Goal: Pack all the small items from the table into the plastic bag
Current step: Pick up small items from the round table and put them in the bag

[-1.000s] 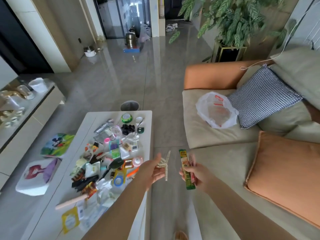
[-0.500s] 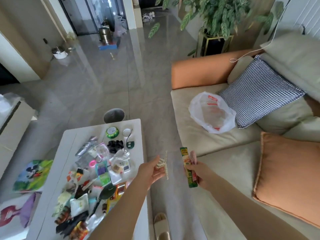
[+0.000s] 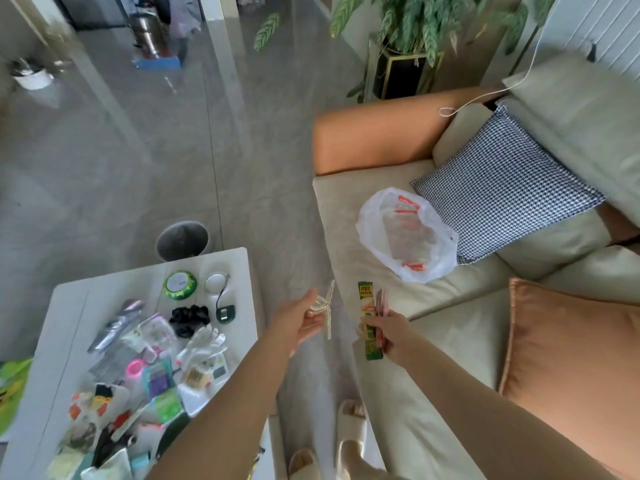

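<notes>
A person stands between a white desk (image 3: 239, 271) and a beige sofa (image 3: 346, 244), both arms out over the floor. The left hand (image 3: 298, 320) pinches a pale beaded hair clip (image 3: 325, 308) in its fingertips, the clip hanging upright; the right hand (image 3: 388, 332) has its grip closed round a green stick packet (image 3: 367, 322) and a pink packet (image 3: 381, 303) just behind it. The green packet bears yellow writing near its top, too small to read. The clear plastic bag (image 3: 405, 237) lies open on the sofa seat, well apart from both hands, touching a checked cushion (image 3: 502, 185); red print shows on the bag but cannot be made out. An orange cushion (image 3: 571, 358) sits at the near right, cut off by the frame. On the desk, a heap of small items remains: a green round tin (image 3: 180, 285) with a white label, unreadable, a white disc (image 3: 216, 282), a black scrunchie (image 3: 189, 318), a pink roll (image 3: 134, 368) and many blurred packets; the left forearm hides part of the heap and the desk's near end runs out of frame. A grey bin (image 3: 181, 240) stands on the floor beyond the desk. Two pale slippers (image 3: 351, 431) show below.
</notes>
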{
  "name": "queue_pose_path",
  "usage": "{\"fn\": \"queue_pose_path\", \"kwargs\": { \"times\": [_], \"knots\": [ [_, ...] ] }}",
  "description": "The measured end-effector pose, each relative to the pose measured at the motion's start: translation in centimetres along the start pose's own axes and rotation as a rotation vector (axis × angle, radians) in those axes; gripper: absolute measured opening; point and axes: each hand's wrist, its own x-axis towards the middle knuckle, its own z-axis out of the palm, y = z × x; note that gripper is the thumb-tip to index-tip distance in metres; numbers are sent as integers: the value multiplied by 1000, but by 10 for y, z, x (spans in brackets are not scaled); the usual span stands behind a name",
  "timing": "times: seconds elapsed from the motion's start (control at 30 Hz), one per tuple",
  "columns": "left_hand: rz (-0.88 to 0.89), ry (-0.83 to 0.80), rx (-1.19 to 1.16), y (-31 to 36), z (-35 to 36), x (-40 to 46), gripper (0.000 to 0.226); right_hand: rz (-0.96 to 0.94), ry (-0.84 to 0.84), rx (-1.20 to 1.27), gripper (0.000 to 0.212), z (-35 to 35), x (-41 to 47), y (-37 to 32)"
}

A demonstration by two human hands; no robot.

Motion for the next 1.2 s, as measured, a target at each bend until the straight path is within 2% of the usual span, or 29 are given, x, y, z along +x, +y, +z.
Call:
{"fn": "queue_pose_path", "kwargs": {
  "times": [0.13, 0.23, 0.7, 0.93, 1.03, 1.2],
  "knots": [
    [-17, -8, 11, 22, 38, 23, 28, 20, -31, -15, 25, -8, 30, -35],
    [-35, -3, 33, 36, 69, 44, 28, -7, -39, -56, 26, -17, 53, -61],
    [-159, -95, 234, 124, 165, 159, 41, 24, 80, 255, 30, -49, 147, -142],
    [-225, -215, 482, 172, 200, 231, 30, 65, 228, 416, 17, -43, 205, -174],
    [-227, -258, 619, 171, 221, 262, 39, 84, 289, 512, 16, -53, 227, -174],
    [-259, -253, 782, 148, 267, 308, 38, 203, 376, 614, 10, -81, 273, -162]
  ]
}}
